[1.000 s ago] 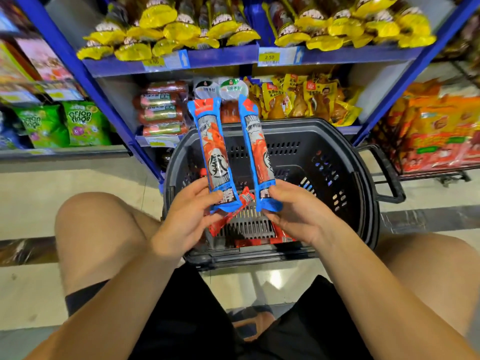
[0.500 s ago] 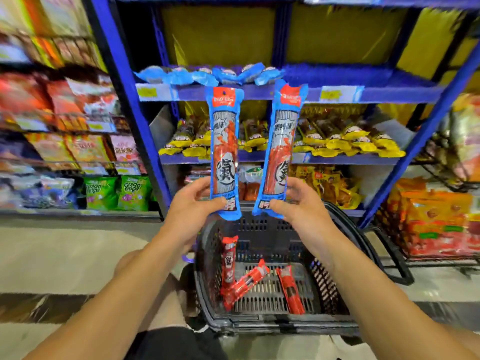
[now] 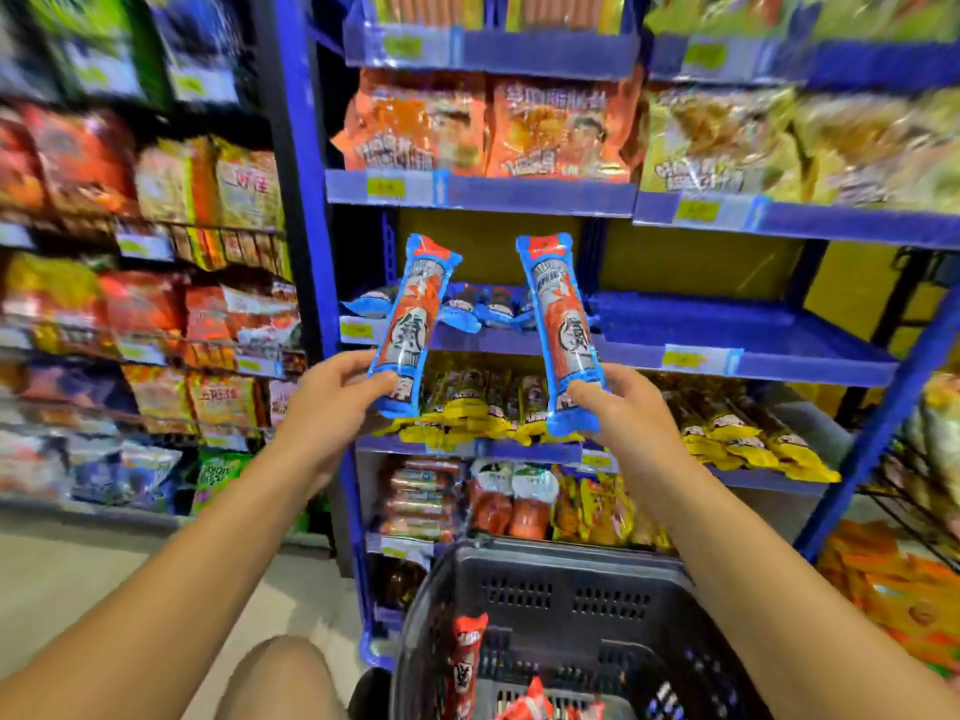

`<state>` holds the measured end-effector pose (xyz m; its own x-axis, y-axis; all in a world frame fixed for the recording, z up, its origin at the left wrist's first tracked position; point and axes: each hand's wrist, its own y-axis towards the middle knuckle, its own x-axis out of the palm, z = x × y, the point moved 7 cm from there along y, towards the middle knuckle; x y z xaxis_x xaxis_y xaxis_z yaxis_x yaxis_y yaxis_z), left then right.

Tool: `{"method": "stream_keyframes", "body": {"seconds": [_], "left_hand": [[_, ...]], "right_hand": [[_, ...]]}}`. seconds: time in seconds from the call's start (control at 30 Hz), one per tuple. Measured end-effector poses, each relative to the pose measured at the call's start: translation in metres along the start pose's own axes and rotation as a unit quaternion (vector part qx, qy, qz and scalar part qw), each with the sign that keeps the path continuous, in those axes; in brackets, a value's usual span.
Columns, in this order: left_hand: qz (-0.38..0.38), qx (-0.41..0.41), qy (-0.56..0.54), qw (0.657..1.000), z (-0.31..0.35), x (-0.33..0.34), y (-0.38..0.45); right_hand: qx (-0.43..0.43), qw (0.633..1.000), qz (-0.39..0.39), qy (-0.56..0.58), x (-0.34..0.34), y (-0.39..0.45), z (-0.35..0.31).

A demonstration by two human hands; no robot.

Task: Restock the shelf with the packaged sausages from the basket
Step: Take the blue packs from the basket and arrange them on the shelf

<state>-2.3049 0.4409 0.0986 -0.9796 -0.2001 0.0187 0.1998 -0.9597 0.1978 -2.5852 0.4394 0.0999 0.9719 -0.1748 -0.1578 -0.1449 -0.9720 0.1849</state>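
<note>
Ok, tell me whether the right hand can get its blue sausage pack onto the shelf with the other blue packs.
Probably yes. The right hand holds its blue sausage pack upright just in front of that shelf, whose bare stretch right of the blue packs looks unobstructed.

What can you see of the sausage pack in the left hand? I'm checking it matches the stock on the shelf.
The blue sausage pack is a long, glossy plastic sleeve with blue edges, a red patch at its top end and a red-orange sausage behind a grey label with a large dark character. It stands nearly upright, its top tilted slightly right. The left hand pinches its lower end. It is held in front of the blue shelf, where similar blue packs lie flat.
</note>
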Motion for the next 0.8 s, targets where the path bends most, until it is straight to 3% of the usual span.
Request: {"method": "stream_keyframes", "body": {"seconds": [0.1,0.33,0.57,0.7,0.8], "left_hand": [[0.022,-0.024,0.01,0.999,0.008,-0.005,0.025],[0.075,-0.112,-0.107,0.985,0.02,0.016,0.069],[0.101,-0.136,-0.097,0.981,0.023,0.039,0.092],[0.131,-0.081,0.098,0.983,0.029,0.032,0.101],[0.144,0.086,0.323,0.931,0.048,0.025,0.1]], "right_hand": [[0.006,1.0,0.015,0.013,0.001,0.014,-0.006],[0.017,1.0,0.02,0.013,0.005,0.033,-0.014],[0.016,0.999,0.031,0.03,0.003,0.036,-0.011],[0.005,0.999,0.026,0.032,0.001,0.037,-0.012],[-0.001,0.999,0.021,0.025,0.0,0.037,-0.009]]}}
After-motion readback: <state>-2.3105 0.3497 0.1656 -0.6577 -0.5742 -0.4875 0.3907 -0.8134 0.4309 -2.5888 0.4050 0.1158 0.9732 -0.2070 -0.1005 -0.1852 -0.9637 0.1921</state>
